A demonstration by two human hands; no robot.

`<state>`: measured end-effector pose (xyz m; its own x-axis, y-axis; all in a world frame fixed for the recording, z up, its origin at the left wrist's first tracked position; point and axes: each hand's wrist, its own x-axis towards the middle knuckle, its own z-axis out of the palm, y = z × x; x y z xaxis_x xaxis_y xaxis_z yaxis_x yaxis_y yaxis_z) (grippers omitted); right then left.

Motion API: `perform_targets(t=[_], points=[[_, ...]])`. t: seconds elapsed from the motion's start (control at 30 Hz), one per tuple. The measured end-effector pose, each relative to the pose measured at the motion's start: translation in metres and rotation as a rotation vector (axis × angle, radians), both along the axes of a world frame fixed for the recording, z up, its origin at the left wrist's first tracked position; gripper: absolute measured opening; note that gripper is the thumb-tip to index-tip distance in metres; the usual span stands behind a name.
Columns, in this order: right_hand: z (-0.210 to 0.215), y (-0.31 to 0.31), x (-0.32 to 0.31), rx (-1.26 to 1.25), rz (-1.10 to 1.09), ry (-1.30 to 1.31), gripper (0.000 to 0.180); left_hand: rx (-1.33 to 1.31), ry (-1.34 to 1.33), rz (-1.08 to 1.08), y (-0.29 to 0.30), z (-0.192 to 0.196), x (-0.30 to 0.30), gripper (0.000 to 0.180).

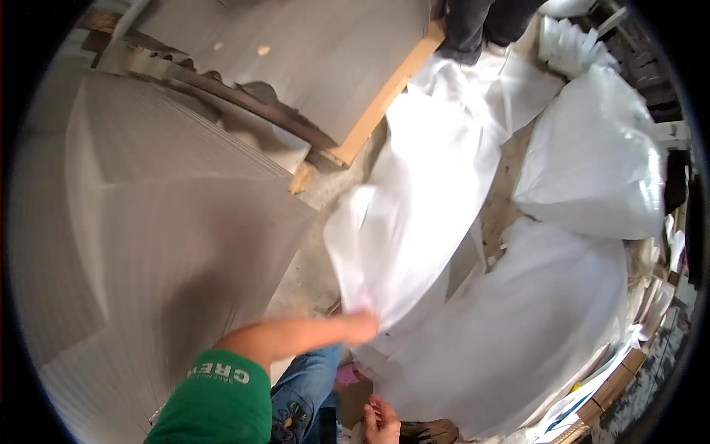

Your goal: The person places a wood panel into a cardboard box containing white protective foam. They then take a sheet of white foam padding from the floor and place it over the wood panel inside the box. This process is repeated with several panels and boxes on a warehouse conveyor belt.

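A long white foam sheet (436, 163) stretches from the far side down toward me, narrowing at its near corner. At that corner is my left hand (361, 328), smeared by motion, its fingers closed on the sheet's edge. My left arm, in a green sleeve, reaches across from the lower left. Low in the view, my right hand (381, 422) holds nothing that I can see; its fingers are loosely bent and apart. Right of both hands lies another white sheet (518, 325), spread and wrinkled on the floor.
A tall stack of grey sheets (185, 222) stands at the left. Beyond it is a wood-edged panel stack (310, 59). Another person's dark-trousered legs (473, 29) are at the far end. A plastic-wrapped white bundle (592, 163) sits at right, near flattened cardboard (617, 385).
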<state>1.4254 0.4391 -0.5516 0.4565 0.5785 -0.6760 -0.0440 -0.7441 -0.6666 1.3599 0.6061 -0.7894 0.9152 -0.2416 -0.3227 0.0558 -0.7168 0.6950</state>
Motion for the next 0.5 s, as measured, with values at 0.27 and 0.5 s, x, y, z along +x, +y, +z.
perform_targets(t=[0.27, 0.5], points=[[0.038, -0.1, -0.032, 0.047, 0.024, -0.341, 0.029, -0.563, 0.0, -0.175, -0.216, 0.21, -0.084, 0.024], [0.108, -0.24, -0.09, 0.112, -0.185, 0.081, 0.041, -0.657, 0.038, 0.143, -0.305, 0.313, -0.12, 0.015]])
